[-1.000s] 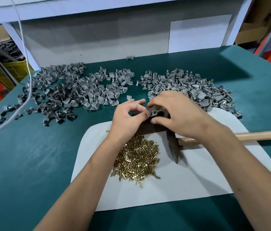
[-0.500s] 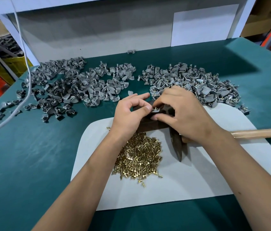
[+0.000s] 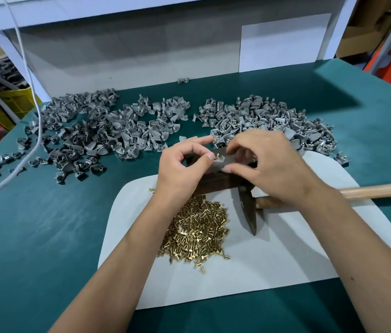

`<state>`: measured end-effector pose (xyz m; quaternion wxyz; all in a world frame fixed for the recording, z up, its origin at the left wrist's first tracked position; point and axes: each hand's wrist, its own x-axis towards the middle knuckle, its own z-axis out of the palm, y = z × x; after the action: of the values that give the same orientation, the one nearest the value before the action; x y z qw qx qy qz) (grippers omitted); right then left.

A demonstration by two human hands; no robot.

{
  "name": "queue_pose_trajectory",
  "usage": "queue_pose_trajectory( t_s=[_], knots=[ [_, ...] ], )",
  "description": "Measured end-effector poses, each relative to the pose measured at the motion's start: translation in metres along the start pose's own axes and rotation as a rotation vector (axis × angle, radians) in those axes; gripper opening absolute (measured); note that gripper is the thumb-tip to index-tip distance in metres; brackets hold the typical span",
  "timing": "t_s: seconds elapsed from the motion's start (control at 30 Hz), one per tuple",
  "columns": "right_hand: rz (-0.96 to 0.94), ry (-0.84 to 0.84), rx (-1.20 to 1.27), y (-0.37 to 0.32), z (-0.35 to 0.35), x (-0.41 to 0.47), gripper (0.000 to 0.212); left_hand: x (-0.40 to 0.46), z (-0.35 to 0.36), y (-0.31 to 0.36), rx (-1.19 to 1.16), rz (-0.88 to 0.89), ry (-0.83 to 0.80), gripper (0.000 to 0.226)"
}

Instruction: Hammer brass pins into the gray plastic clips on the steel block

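The gray plastic clip [image 3: 221,160] sits on the steel block [image 3: 216,182] at the far edge of the white mat [image 3: 273,260], probably so the pin gets a hard backing. The left hand [image 3: 180,169] pinches the clip's near end with thumb and forefinger. The right hand [image 3: 269,164], fingers curled, appears to steady its other side; the hammer [image 3: 249,212] lies unheld on the bench [image 3: 45,236] beside the brass pins [image 3: 197,234].

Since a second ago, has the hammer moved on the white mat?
No. The hammer lies untouched, its head beside the brass pins and against the steel block, just as before; only the camera shifted.
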<state>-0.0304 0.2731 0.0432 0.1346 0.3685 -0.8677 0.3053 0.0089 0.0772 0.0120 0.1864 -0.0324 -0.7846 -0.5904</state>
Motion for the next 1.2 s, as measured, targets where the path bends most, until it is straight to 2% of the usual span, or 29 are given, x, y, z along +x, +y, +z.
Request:
queue_pose_trajectory(
  t_s=[0.07,0.23,0.37,0.43,0.5,0.53,0.6,0.67,0.77,0.93,1.07,1.2],
  knots=[
    [0.103,-0.097,-0.043,0.004,-0.017,-0.001,0.023,0.001,-0.002,-0.001,0.089,0.037,0.066,0.010],
    [0.335,-0.621,-0.164,0.009,-0.042,-0.014,0.033,0.006,-0.007,-0.003,0.357,0.170,0.119,0.004],
    [0.316,-0.671,-0.239,0.003,-0.034,-0.021,0.034,0.008,-0.007,-0.005,0.524,0.244,-0.005,0.006],
    [0.302,-0.719,-0.253,0.003,-0.038,-0.020,0.027,0.007,-0.007,-0.004,0.574,0.267,-0.059,0.007],
    [0.338,-0.750,-0.122,0.004,-0.047,-0.019,0.014,0.007,-0.007,-0.001,0.594,0.282,-0.105,0.007],
    [0.365,-0.728,-0.012,0.003,-0.052,-0.018,0.012,0.007,-0.008,0.000,0.595,0.282,-0.116,0.007],
    [0.359,-0.581,0.056,0.000,-0.058,-0.010,0.025,0.008,-0.008,0.001,0.593,0.280,-0.122,0.007],
    [0.300,-0.368,-0.010,-0.004,-0.055,0.000,0.035,0.008,-0.008,0.001,0.587,0.280,-0.118,0.007],
    [0.242,-0.102,-0.090,-0.014,-0.039,0.013,0.032,0.008,-0.010,0.001,0.578,0.293,-0.109,0.005],
    [0.181,-0.094,-0.201,-0.022,-0.015,0.011,0.017,0.008,-0.011,0.000,0.555,0.286,-0.032,0.006],
    [0.191,-0.088,-0.223,-0.021,-0.012,0.006,0.019,0.007,-0.013,0.003,0.496,0.196,-0.016,0.012],
    [0.190,-0.109,-0.268,-0.022,-0.015,0.007,0.020,0.006,-0.012,0.007,0.492,0.183,0.001,0.013]
  ],
)
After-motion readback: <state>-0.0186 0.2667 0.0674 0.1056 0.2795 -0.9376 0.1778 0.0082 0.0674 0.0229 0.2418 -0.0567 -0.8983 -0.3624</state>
